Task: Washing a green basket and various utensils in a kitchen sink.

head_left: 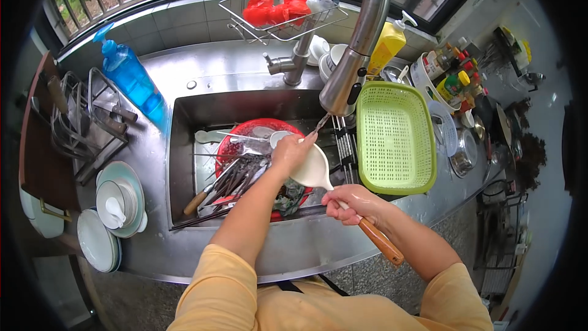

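My right hand point(353, 204) grips the handle of a cream-coloured ladle point(314, 165), whose wooden grip end points down to the right. My left hand point(291, 154) rests on the upper left part of the ladle's round head; whether its fingers grip the rim is hard to tell. Water runs from the pull-down faucet head point(342, 87) onto that hand and the ladle. Below, in the steel sink point(183, 119), a red basin point(275, 124) holds chopsticks point(234, 181), spoons and a small white cup. A utensil with a wooden handle point(196, 202) leans at the basin's left.
A green basket point(397, 138) stands right of the sink, by bowls and bottles. Stacked plates point(96, 239), a knife rack point(87, 119) and a blue soap bottle point(133, 78) are on the left. A wire rack point(257, 32) with red bags hangs behind the faucet.
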